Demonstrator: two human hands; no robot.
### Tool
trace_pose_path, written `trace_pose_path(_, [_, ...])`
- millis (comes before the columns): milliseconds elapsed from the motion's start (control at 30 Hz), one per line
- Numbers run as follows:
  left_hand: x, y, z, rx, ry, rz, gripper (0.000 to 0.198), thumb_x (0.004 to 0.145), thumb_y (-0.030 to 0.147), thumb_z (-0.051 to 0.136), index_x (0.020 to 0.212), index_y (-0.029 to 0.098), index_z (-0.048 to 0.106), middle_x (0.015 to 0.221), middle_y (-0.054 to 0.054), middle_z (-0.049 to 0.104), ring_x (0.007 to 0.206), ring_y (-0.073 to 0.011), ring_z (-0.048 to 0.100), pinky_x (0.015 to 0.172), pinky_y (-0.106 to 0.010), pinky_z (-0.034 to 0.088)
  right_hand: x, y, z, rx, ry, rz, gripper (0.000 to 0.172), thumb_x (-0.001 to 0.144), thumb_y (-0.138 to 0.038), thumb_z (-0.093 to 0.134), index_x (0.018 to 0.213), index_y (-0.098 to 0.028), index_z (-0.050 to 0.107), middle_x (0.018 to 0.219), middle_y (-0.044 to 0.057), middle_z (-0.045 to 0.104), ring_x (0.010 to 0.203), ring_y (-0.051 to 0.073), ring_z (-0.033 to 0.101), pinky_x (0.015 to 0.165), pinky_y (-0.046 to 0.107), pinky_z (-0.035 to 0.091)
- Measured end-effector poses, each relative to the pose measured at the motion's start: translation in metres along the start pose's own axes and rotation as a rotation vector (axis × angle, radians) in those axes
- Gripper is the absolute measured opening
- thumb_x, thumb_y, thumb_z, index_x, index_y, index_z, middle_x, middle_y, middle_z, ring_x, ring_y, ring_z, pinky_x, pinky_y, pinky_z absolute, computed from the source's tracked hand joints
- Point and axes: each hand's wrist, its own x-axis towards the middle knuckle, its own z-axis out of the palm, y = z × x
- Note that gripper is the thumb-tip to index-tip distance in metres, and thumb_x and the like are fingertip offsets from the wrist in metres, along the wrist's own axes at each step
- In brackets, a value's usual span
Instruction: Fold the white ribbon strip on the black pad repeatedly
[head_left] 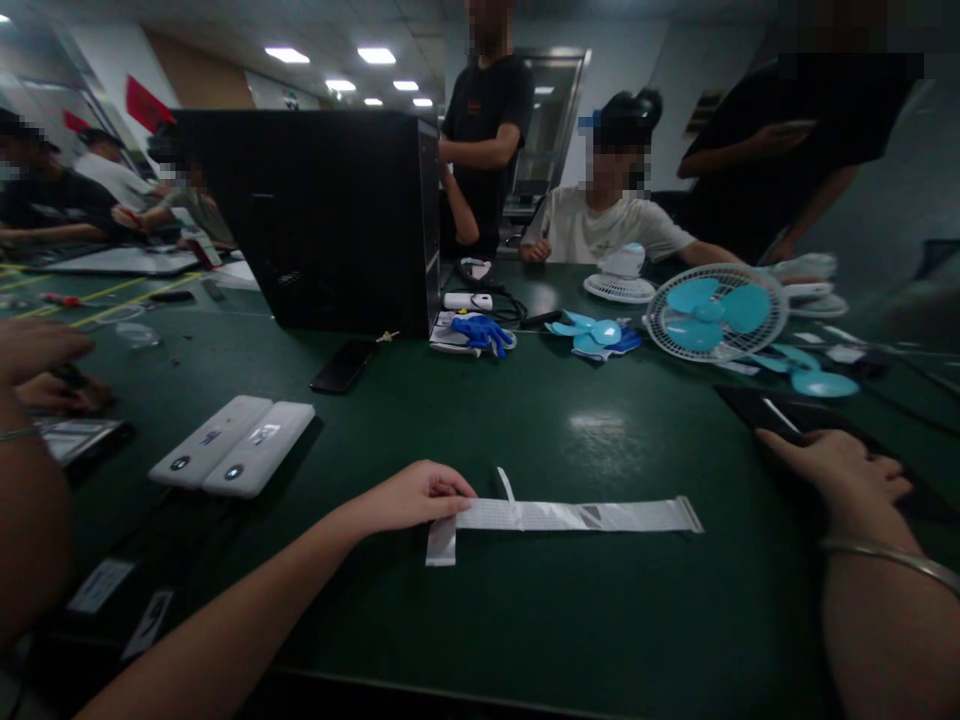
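My left hand (424,493) pinches a white flat ribbon cable (555,515) near its left end, against the green table. The cable stretches to the right and ends in a connector strip. Its left end folds down below my fingers, and a thin white strip sticks up from its middle. Far to the right, my right hand (847,475) lies over a black flat object (739,405), fingers curled and thumb along its near side. A narrow white strip (781,414) shows by the thumb. What the fingers hold there is hidden.
Two white boxy devices (232,445) and a black phone (343,366) lie left. A large black case (315,220) stands at the back. Blue-white gloves (480,335), a fan (716,312) and loose blue blades (592,330) lie beyond. A co-worker's hands (45,365) are at far left.
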Motion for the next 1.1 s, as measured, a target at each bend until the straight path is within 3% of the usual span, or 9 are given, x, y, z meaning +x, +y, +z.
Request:
trace_pose_path(100, [0.001,-0.002,0.0,0.004,-0.007,0.017,0.027,0.086,0.035,0.06,0.107,0.019,0.068,0.091,-0.003,0.07,0.079,-0.0152,0.063,0.065,-0.025,0.047,-0.012,-0.01,-0.01,0.022,-0.085,0.089,0.086,0.074,-0.071,0.053,0.134,-0.009,0.051,0.131,0.034,0.04,0.127,0.049,0.029,0.084,0.057,0.026])
trace_pose_path(333, [0.001,-0.004,0.001,-0.005,0.006,0.041,0.029,0.086,0.037,0.06,0.107,0.018,0.067,0.091,-0.004,0.07,0.079,-0.015,0.063,0.065,-0.024,0.047,-0.044,-0.043,-0.029,-0.078,-0.113,-0.036,0.074,0.078,-0.064,0.054,0.13,-0.012,0.052,0.126,0.031,0.047,0.122,0.048,0.036,0.083,0.054,0.028])
trace_pose_path(467, [0.0,-0.002,0.002,0.09,0.056,0.084,0.029,0.087,0.036,0.058,0.106,0.018,0.068,0.088,-0.003,0.069,0.074,-0.0137,0.062,0.062,-0.023,0.046,-0.061,-0.068,-0.029,-0.13,-0.118,-0.235,0.076,0.072,-0.067,0.057,0.123,-0.011,0.056,0.118,0.03,0.053,0.114,0.048,0.043,0.08,0.053,0.031])
trace_pose_path(600, [-0.003,0.002,0.002,0.239,0.072,0.113,0.028,0.087,0.038,0.056,0.104,0.018,0.068,0.081,-0.002,0.067,0.069,-0.0127,0.06,0.058,-0.022,0.043,-0.082,-0.099,-0.019,-0.113,-0.119,-0.447,0.074,0.066,-0.073,0.057,0.116,-0.019,0.06,0.115,0.021,0.058,0.113,0.043,0.045,0.085,0.052,0.032])
trace_pose_path(767, [-0.006,0.005,0.002,0.338,0.045,0.125,0.027,0.088,0.039,0.055,0.101,0.019,0.067,0.079,-0.001,0.068,0.067,-0.013,0.06,0.057,-0.022,0.04,-0.131,-0.139,-0.012,-0.058,-0.112,-0.834,0.063,0.068,-0.071,0.054,0.107,-0.022,0.06,0.113,0.013,0.061,0.111,0.039,0.048,0.09,0.054,0.035])
trace_pose_path(933, [-0.005,0.006,0.003,0.432,0.011,0.115,0.025,0.086,0.041,0.058,0.095,0.02,0.067,0.074,0.001,0.067,0.062,-0.0116,0.059,0.054,-0.021,0.038,-0.187,-0.167,-0.017,0.076,-0.203,-1.179,0.05,0.076,-0.063,0.056,0.107,-0.024,0.058,0.127,0.011,0.055,0.119,0.034,0.045,0.095,0.053,0.035])
trace_pose_path(1100, [-0.004,0.005,0.004,0.482,0.014,0.141,0.023,0.084,0.041,0.06,0.091,0.021,0.069,0.072,0.002,0.067,0.061,-0.011,0.059,0.053,-0.021,0.036,-0.224,-0.178,-0.029,0.162,-0.355,-1.375,0.045,0.078,-0.057,0.059,0.109,-0.024,0.056,0.142,0.011,0.043,0.129,0.033,0.036,0.102,0.055,0.03])
